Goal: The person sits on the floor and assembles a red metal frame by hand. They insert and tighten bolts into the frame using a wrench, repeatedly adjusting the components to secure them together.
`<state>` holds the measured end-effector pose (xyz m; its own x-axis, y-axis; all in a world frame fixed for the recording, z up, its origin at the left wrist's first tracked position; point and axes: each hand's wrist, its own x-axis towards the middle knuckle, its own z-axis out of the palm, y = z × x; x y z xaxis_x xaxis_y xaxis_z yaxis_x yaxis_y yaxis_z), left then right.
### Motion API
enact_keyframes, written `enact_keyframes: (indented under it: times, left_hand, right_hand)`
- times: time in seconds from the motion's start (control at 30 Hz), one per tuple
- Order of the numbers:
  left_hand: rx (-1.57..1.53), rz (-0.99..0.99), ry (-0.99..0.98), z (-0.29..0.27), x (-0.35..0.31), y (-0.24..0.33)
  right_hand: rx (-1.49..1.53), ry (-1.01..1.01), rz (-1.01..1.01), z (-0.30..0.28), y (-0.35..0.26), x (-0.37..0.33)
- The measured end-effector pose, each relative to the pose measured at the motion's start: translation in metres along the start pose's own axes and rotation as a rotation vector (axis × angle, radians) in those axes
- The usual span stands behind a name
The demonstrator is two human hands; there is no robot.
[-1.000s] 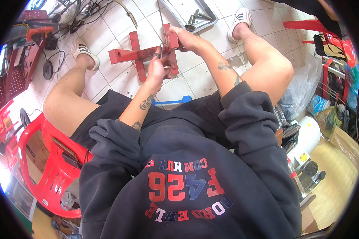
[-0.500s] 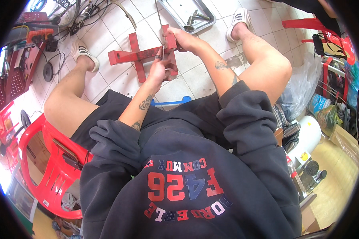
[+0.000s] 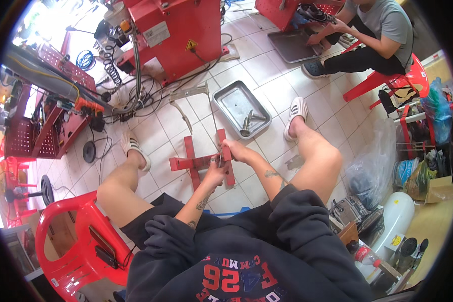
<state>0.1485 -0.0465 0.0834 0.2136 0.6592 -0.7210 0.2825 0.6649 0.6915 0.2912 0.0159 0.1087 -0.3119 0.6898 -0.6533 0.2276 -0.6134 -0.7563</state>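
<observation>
A red metal stand [image 3: 187,164] with crossed beams rests on the tiles between my feet. My right hand [image 3: 236,152] is closed around the stand's upright red block, on its right side. My left hand [image 3: 215,175] is just below and left of it, fingers bent near a small metal piece beside the stand; what they hold is hidden. A thin metal rod [image 3: 211,110] runs from the hands up to an angled metal frame [image 3: 189,91] with a curved end, beyond the stand. Ahead lies a metal tray [image 3: 228,98] with metal valve-like parts [image 3: 247,122] in it.
A red machine [image 3: 178,40] stands ahead, with cables trailing over the floor. At the upper right a person [image 3: 382,35] sits over a dark tray [image 3: 289,46]. A red chair [image 3: 53,221] is on my left. A plastic bag [image 3: 375,161] and a white tank [image 3: 398,211] are on my right.
The view has tilted up, bringing the machine and the other person into sight. Both hands stay at the stand; my left fingers look more curled than before.
</observation>
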Motion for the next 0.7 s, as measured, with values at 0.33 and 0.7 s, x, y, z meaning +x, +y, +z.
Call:
enact_keyframes:
  times: [0.33,0.7]
  left_hand:
    - [0.315,0.245,0.256,0.030,0.024,-0.034]
    - [0.681,0.271,0.476,0.040,0.009,-0.027]
  right_hand:
    - [0.035,-0.008,-0.030,0.001,0.014,0.006]
    - [0.082,0.010,-0.032,0.000,0.021,0.013]
